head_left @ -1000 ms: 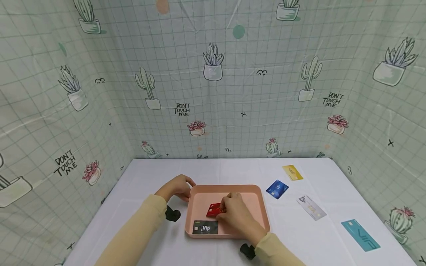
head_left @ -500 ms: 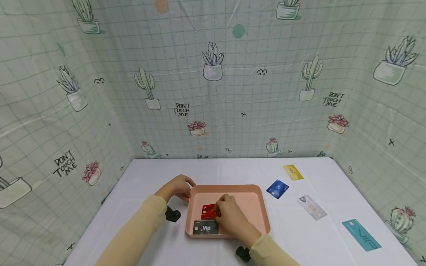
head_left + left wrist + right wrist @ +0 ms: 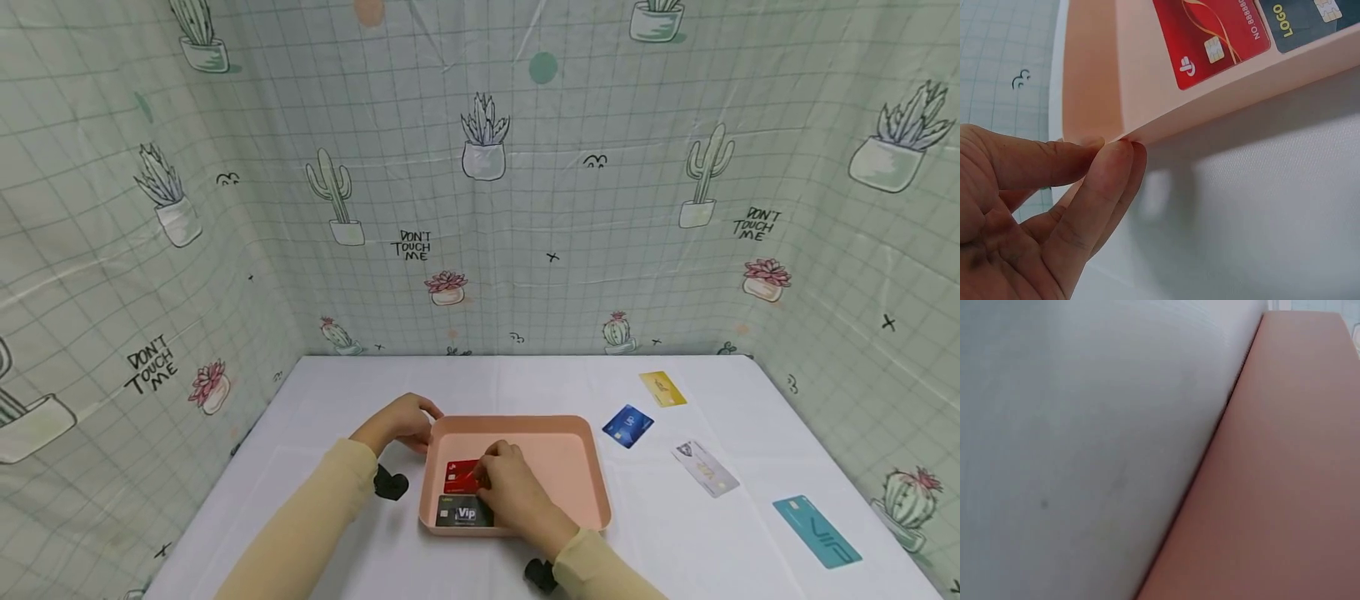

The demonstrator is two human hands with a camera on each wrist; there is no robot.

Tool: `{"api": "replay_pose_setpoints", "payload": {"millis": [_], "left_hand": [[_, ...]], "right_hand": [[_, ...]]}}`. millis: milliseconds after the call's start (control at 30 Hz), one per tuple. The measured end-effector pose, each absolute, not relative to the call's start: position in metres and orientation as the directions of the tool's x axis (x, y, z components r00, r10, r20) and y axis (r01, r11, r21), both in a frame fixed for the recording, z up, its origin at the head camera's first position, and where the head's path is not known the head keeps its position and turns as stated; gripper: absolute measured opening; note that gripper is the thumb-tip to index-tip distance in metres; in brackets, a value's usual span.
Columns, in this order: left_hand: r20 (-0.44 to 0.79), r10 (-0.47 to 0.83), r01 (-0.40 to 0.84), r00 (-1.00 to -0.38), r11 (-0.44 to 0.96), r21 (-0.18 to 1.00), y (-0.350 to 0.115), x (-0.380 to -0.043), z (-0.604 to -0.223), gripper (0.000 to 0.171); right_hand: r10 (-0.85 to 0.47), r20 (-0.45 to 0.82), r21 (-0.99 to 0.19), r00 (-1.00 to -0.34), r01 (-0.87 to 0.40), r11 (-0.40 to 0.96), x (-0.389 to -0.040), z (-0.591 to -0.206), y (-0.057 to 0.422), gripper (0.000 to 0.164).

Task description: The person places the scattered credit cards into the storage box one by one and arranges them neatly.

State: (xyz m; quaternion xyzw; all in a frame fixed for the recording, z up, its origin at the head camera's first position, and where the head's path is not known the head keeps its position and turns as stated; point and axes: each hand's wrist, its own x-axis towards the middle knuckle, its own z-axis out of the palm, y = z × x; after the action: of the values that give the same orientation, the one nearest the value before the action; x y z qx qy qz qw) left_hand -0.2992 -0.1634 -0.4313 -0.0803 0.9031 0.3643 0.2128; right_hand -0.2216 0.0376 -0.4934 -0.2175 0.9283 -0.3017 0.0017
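Note:
A pink rectangular tray (image 3: 558,458) lies on the white table. At its far left corner my left hand (image 3: 401,421) pinches the rim between thumb and fingers, as the left wrist view shows at the tray's edge (image 3: 1091,75). Inside the tray, my right hand (image 3: 517,493) holds the right end of a red bank card (image 3: 458,477), its fingertips covering that end. The card lies along the left wall, just behind a black "Vip" card (image 3: 454,513) in the near left corner. In the right wrist view only the tray's outer side (image 3: 1272,462) and tablecloth appear; the hand is hidden.
Right of the tray lie a blue card (image 3: 628,426), a yellow card (image 3: 663,389), a silver card (image 3: 706,468) and a teal VIP card (image 3: 817,531). A cactus-print curtain (image 3: 517,208) surrounds the table (image 3: 330,517) at the back and sides.
My right hand has moved left and slightly down in the tray, bringing the red card to the left wall, straighter and behind the black card. The left hand stays at the corner.

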Motion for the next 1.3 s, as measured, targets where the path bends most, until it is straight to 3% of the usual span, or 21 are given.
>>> {"api": "replay_pose_setpoints", "payload": {"millis": [1300], "left_hand": [[-0.436, 0.008, -0.294, -0.9, 0.728, 0.62, -0.166, -0.3003, -0.4352, 0.041]], "right_hand": [[-0.475, 0.177, -0.47, -0.862, -0.498, 0.729, -0.2184, -0.4922, 0.0298, 0.011]]}}
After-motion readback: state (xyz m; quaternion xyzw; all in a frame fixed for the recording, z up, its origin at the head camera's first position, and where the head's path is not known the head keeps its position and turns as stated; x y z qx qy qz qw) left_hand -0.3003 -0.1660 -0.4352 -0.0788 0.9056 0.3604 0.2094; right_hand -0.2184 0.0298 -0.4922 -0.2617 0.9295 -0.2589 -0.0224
